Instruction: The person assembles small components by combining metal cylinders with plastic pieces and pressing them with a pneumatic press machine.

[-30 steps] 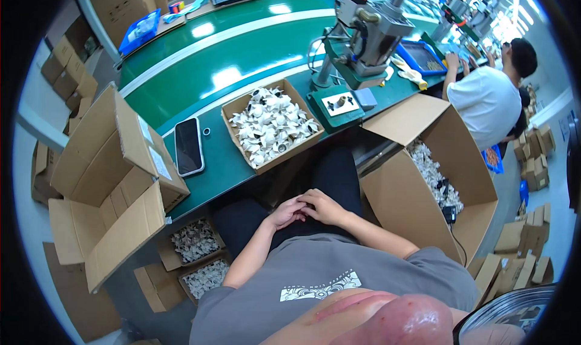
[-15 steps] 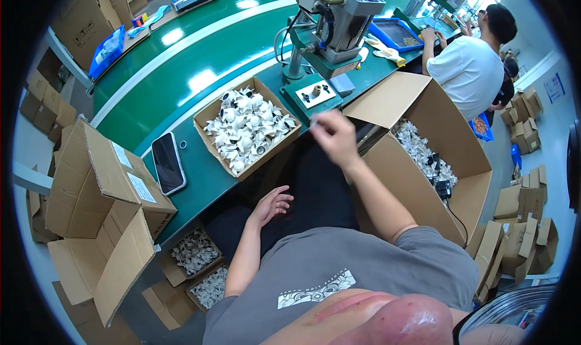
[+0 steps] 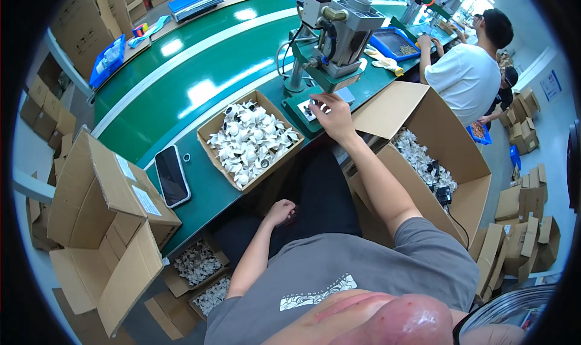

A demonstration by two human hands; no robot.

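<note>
My right hand (image 3: 334, 116) reaches to the small metal fixture (image 3: 308, 110) on the green base under a bench press (image 3: 339, 36). Its thumb and fingers are pinched together over the fixture; anything small between them is too hidden to name. My left hand (image 3: 281, 213) rests by my dark-trousered lap with its fingers curled in and nothing seen in them. Left of the press, on the green bench, stands an open cardboard box (image 3: 233, 178) heaped with white, petal-like plastic parts (image 3: 251, 140), some with a dark round centre.
A phone (image 3: 172, 175) and a small ring (image 3: 186, 157) lie left of the parts box. Open cartons stand at left (image 3: 78, 187) and right (image 3: 466, 151), the right one holding white parts and a black cable adapter (image 3: 444, 195). A co-worker (image 3: 466, 78) sits further along.
My right hand has moved forward from the bench edge onto the fixture under the press. My left hand's fingers, spread before, have curled in. The view has shifted slightly.
</note>
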